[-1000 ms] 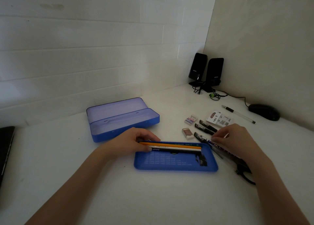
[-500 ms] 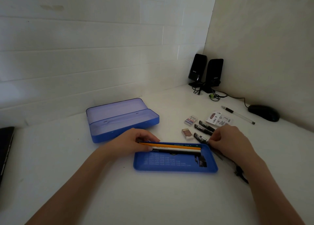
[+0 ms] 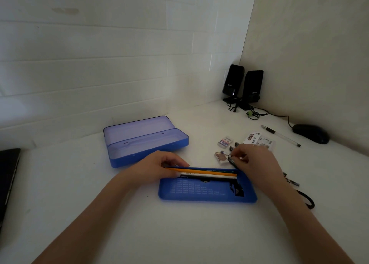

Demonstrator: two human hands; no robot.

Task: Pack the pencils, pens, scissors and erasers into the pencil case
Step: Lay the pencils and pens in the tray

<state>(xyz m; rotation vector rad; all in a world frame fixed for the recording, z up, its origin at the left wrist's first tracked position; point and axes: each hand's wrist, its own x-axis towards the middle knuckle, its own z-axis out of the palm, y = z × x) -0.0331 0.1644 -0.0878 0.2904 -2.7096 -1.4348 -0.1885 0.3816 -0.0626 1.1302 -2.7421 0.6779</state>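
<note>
A blue tray insert [image 3: 207,196] lies on the desk in front of me with several pencils [image 3: 209,173] along its far edge. My left hand [image 3: 157,168] rests on the pencils' left ends and pins them to the tray. The open blue pencil case [image 3: 145,142] stands behind it to the left. My right hand [image 3: 253,162] is pinched on a dark patterned pen [image 3: 231,160] just past the tray's far right corner. Two erasers [image 3: 224,142] [image 3: 219,156] lie close by. Black scissors handles [image 3: 307,201] show beside my right forearm.
A clear pen with a black grip [image 3: 280,136], a printed packet [image 3: 259,141], a black mouse [image 3: 311,133] and two black speakers [image 3: 242,86] with cables fill the right back corner. A dark laptop edge [image 3: 8,176] sits at the far left.
My right hand has moved left and away from me, from the pens beside the tray toward its far right corner, closing on a dark pen. My left hand stays on the pencils.
</note>
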